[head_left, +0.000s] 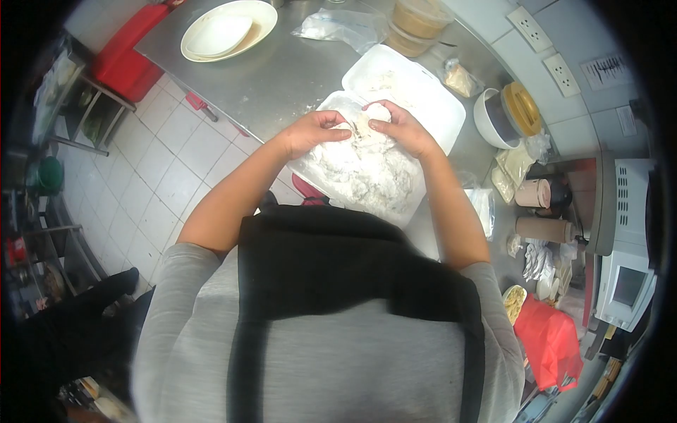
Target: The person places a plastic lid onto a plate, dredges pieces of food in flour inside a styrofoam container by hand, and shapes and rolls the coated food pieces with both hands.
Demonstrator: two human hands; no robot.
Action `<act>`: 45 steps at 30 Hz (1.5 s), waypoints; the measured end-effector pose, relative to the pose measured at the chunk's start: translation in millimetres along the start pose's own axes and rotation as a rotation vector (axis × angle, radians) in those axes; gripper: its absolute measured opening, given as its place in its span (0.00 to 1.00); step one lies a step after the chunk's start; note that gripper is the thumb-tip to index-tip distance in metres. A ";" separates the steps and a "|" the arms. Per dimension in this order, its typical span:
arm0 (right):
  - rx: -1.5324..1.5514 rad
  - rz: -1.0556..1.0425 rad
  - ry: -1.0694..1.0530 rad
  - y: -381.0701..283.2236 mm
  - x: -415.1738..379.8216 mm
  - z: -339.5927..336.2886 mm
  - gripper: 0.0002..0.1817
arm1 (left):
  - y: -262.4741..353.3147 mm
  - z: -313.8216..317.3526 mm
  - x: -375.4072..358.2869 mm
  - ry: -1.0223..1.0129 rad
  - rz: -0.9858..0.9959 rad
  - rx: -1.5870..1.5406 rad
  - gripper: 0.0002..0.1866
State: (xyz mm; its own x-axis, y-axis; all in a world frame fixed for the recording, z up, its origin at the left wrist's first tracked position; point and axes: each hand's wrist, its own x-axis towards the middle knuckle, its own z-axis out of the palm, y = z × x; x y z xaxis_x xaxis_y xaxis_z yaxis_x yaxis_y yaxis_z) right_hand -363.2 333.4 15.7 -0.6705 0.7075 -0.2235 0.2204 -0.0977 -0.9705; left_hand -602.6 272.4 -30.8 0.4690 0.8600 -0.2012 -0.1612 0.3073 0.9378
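Observation:
A white tub [310,166] of flour [374,173] sits in front of me at the edge of the steel table. Over its far part, my left hand [310,134] has thumb and fingers closed on a flour-coated piece. My right hand [403,130] curls round a white floured lump [379,113], thumb on the near side. Both hands are close together, and flour coats the fingertips. What the pieces are under the flour I cannot tell. Just beyond the hands lies a white tray [437,106] with a dusting of flour.
Stacked plates [264,32] and a plastic bag [338,28] are on the steel table [282,77]. Lidded tubs [416,28], a white bowl [486,116] and bagged goods line the wall side. A red bag [546,342] lies right. A person in dark clothes [84,317] is at lower left.

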 end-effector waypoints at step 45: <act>-0.702 -0.185 0.261 7.3 2.6 24.3 0.34 | 6.1 -6.5 10.0 0.132 -0.140 0.260 0.17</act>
State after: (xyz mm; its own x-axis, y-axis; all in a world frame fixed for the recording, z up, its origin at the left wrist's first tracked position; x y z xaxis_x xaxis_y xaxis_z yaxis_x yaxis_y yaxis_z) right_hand -380.6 317.6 5.8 -0.5705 0.8197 0.0504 0.5769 0.4437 -0.6858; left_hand -604.5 285.6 -28.9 0.3513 0.8676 -0.3521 0.1321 0.3263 0.9360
